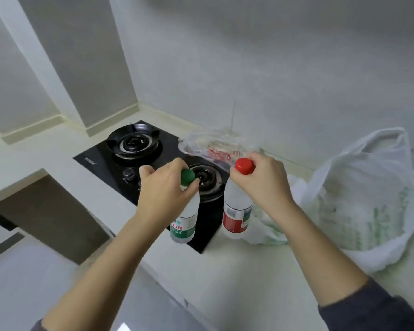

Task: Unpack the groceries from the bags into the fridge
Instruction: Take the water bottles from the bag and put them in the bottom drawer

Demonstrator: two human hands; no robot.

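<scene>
The white grocery bag point(373, 187) stands slumped open on the right of the countertop point(237, 271), its mouth turned up, presumably so that goods can be lifted straight out. A flatter, crumpled bag with green print point(268, 225) lies just beside it. Both water bottles are out of the bags. The green-labelled bottle point(187, 220) hangs slightly tilted over the near edge of the gas hob point(101, 158), and the red-labelled bottle point(237, 211) is upright at the hob's right edge, in front of the crumpled bag. Whether their bases rest on anything or hang just clear, I cannot tell.

The left hand point(163, 194) has its fingers and thumb curled tight round the green bottle's neck, just under the green cap point(187, 176). The right hand point(265, 185) wraps the other neck the same way below the red cap point(244, 166). It looks like a carrying hold, one bottle to each hand, which would save a trip to the fridge.

The fridge is not in view, so the bottles must be carried out of this corner. A clear plastic bag point(215, 144) with red print lies across the back of the hob, touching the near burner point(206, 180). The far burner point(133, 140) and the knobs point(129, 174) sit left of the hands. Nothing blocks a straight lift — only a low swing could knock the burner's pan support.
</scene>
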